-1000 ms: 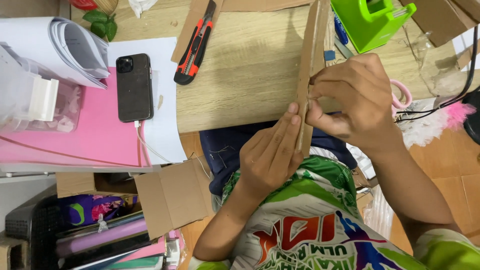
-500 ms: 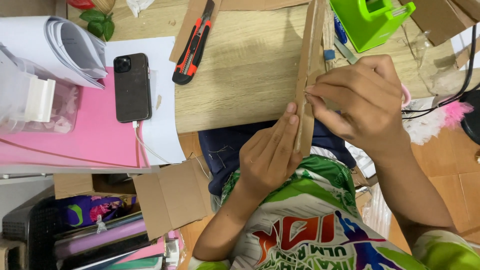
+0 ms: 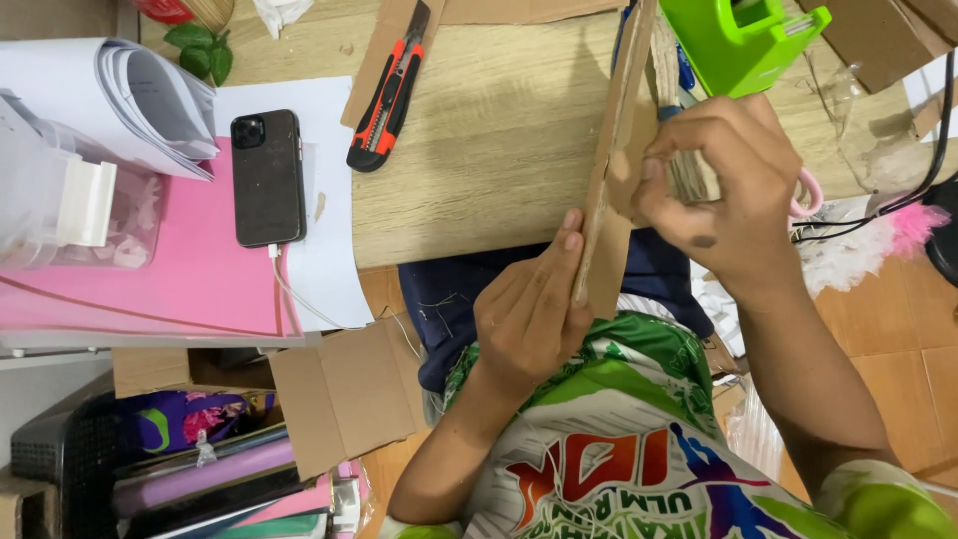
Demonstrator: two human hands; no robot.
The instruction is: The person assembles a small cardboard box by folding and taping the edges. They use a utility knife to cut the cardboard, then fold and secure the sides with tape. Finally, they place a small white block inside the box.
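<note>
Presently the cardboard strip (image 3: 617, 150) stands on edge between both hands, long axis running away over the desk (image 3: 479, 150). Left hand (image 3: 529, 309) pinches its near end; right hand (image 3: 723, 190) grips mid-length, fingers closed.

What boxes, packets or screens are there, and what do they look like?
Phone: black rectangle, lying on the pink sheet, screen side hidden, white cable plugged in.
Clear plastic box: far left, see-through with a white clip, pale scraps inside.
Cardboard box: brown, flaps open, below the desk.
Cardboard strip: brown, held edge-on by the left hand and right hand.
</note>
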